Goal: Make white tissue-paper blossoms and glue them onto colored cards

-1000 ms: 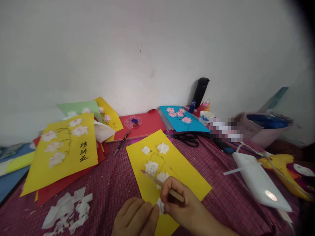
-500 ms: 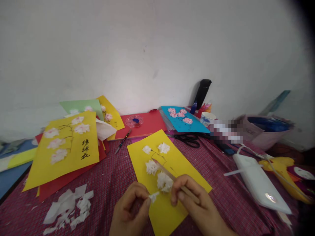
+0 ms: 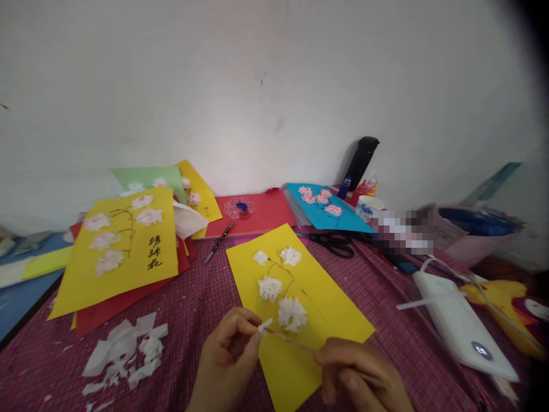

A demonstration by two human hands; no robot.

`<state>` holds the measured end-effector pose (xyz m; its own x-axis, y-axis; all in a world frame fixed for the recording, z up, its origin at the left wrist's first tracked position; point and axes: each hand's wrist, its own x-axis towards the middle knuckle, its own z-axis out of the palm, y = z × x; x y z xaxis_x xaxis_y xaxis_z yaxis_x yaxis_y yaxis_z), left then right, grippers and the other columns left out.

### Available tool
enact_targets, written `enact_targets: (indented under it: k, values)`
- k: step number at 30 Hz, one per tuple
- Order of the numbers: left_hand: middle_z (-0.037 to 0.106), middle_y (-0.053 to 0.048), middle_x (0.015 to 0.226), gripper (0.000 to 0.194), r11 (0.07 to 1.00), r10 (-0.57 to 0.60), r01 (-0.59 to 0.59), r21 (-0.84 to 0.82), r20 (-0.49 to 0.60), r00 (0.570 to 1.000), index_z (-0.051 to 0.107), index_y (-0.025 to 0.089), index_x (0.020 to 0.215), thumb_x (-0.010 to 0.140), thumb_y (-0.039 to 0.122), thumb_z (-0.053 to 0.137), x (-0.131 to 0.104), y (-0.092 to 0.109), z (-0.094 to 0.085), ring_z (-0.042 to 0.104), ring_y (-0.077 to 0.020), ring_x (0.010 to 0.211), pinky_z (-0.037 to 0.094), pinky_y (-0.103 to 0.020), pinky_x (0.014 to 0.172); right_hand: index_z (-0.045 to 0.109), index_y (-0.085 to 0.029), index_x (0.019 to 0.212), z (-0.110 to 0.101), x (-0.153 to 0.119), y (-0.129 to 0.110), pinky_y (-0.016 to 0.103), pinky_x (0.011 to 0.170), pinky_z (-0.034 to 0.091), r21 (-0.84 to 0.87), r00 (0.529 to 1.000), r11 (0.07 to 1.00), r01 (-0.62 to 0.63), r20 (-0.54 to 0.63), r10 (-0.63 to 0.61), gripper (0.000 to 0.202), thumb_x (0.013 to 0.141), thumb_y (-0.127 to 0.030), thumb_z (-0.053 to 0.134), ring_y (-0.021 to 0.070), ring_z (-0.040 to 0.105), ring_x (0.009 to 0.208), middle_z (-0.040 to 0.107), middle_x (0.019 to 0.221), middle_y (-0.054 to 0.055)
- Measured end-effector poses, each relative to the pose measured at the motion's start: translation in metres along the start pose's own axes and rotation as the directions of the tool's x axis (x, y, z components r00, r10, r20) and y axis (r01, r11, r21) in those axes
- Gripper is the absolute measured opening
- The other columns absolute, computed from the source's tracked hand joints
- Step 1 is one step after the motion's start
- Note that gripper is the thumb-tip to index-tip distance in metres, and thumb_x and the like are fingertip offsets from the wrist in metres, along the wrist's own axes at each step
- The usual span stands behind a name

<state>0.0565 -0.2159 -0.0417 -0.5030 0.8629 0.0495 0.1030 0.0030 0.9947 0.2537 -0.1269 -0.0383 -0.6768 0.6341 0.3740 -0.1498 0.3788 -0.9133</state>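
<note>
My left hand (image 3: pixel 234 355) pinches a small twisted piece of white tissue (image 3: pixel 265 327) over the left edge of a yellow sheet (image 3: pixel 317 286). In my right hand (image 3: pixel 358 372) is a thin wooden stick (image 3: pixel 295 343), its tip at the tissue piece. On the sheet are white tissue blossoms, among them one (image 3: pixel 292 314) just beyond the stick, and drawn brown branches. A heap of torn white tissue (image 3: pixel 124 349) lies on the checked cloth to the left of my left hand.
Finished-looking yellow flower sheet (image 3: pixel 120 246) on a stack at left; marker pen (image 3: pixel 219 242), palette (image 3: pixel 239 208), blue sheet (image 3: pixel 315 220) and black scissors (image 3: pixel 332 243) behind. White power bank (image 3: pixel 465 326), yellow toy (image 3: pixel 501 303) and cup (image 3: pixel 369 207) at right.
My right hand has moved right and down, and the stick's tip has come from above the blossoms to the tissue in my left hand. The view has shifted slightly.
</note>
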Motion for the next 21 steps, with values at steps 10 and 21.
enact_targets:
  k: [10, 21]
  values:
    - [0.061, -0.003, 0.080, 0.019, 0.992, -0.113, 0.112, -0.059, -0.013, 0.994, 0.055, 0.017, 0.060, 0.074, 0.027, 0.063, -0.0011, 0.0087, 0.0005, 0.058, -0.0166, 0.077, 0.045, -0.024, 0.069, 0.060, -0.035, 0.108, -0.0054, 0.0018, -0.0062, 0.024, 0.054, 0.045, -0.039, 1.000, 0.999, 0.015, -0.003, -0.015, 0.023, 0.095, -0.037, 0.040, 0.0128, 0.060, 0.052, 0.065, 0.057, -0.001]
    - [0.060, -0.001, 0.076, 0.016, 0.998, -0.053, 0.052, 0.026, 0.040, 0.998, 0.054, 0.018, 0.060, 0.072, 0.024, 0.062, 0.0047, 0.0065, 0.0063, 0.057, -0.0151, 0.074, 0.045, -0.024, 0.067, 0.059, -0.025, 0.108, -0.0064, 0.0017, -0.0030, 0.025, 0.055, 0.045, -0.042, 0.994, 0.997, -0.059, 0.085, 0.062, 0.022, 0.094, -0.031, 0.044, 0.0125, 0.060, 0.055, 0.064, 0.063, 0.000]
